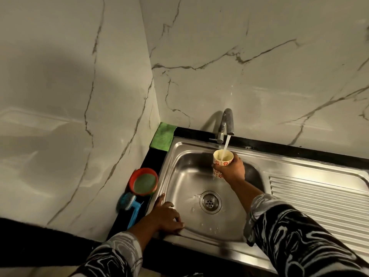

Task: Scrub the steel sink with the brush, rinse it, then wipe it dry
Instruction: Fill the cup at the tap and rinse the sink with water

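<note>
Head view: the right hand [232, 168] grips one patterned cup [222, 156], which takes water from the running tap [226, 124] above the steel sink [185, 176]. The left hand [165, 214] rests flat on the sink rim. On the desk [151, 156]: one red bowl [142, 181] of greenish liquid, one blue brush [129, 204], one green cloth [162, 136].

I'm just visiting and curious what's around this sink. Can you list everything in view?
sink: one, steel, in the black counter
tap: one, steel, behind the sink, running
cup: one, white with red flowers, under the tap
cloth: one, green, counter's back left corner
tub: one, red, left of the sink
brush: one, blue, in front of the tub
walls: two, pale marble, behind and left
left hand: one, rests on the sink's left rim
right hand: one, grips the cup
</note>
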